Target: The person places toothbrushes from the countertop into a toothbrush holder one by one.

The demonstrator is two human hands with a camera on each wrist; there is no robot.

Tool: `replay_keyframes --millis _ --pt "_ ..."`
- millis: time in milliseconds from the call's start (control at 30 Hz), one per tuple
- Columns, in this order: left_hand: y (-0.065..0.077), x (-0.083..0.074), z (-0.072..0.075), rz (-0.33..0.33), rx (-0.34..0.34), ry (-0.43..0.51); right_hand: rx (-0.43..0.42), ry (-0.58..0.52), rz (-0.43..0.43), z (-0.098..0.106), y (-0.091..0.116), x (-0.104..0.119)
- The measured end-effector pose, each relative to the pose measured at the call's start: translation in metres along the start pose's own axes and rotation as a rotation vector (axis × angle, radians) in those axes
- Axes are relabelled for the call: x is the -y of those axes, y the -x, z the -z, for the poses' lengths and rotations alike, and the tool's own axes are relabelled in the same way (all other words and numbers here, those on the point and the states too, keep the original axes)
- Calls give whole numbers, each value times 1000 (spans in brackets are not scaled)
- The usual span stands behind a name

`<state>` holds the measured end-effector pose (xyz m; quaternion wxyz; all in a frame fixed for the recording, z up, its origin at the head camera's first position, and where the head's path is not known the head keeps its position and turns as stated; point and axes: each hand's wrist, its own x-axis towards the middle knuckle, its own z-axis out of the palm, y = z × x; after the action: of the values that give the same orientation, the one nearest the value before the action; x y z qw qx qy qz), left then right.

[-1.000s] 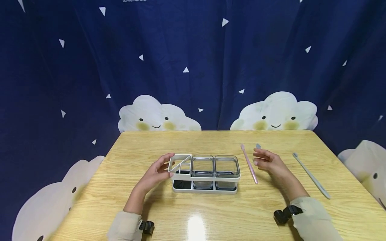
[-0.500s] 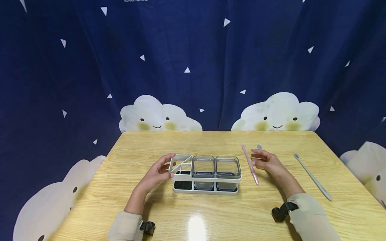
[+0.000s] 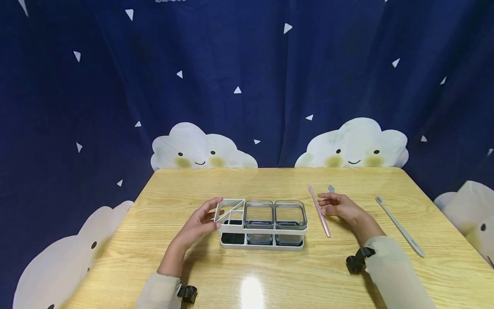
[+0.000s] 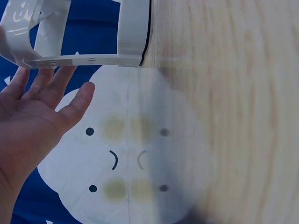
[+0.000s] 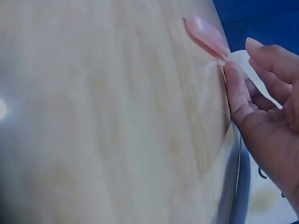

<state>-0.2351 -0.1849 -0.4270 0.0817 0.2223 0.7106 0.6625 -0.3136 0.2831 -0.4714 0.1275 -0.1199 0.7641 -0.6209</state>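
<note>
At the table's middle stands a white toothbrush holder (image 3: 262,230) with two clear square cups, a left cup (image 3: 260,214) and a right cup (image 3: 290,214), in its frame. My left hand (image 3: 197,223) spans the holder's left end, thumb at the front corner and fingers at the back. My right hand (image 3: 345,211) reaches over a pink toothbrush (image 3: 323,221), fingers spread and slightly bent; the thumb is close to the handle in the right wrist view. Partly hidden beneath that hand is a blue toothbrush (image 3: 331,188), only its head showing in the head view.
Farther right on the wooden table (image 3: 270,279) lies a grey-blue toothbrush (image 3: 399,226), slanting toward the front right corner. Behind the table hangs a dark blue curtain (image 3: 231,56) with white triangles and smiling clouds.
My right hand has shifted left, from beside the pink toothbrush to over its handle. The left hand stays at the holder, and the holder and toothbrushes have not moved.
</note>
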Motion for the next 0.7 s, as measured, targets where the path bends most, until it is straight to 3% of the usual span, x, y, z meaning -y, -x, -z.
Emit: replay_keyframes --millis 267,500,700 --pt "0 0 -1 -13 14 24 4 30 -41 4 -5 4" --pt "1 -1 -3 -5 26 24 40 47 -21 8 -8 0" --pt "2 1 1 -17 25 9 11 86 -19 6 -15 -3"
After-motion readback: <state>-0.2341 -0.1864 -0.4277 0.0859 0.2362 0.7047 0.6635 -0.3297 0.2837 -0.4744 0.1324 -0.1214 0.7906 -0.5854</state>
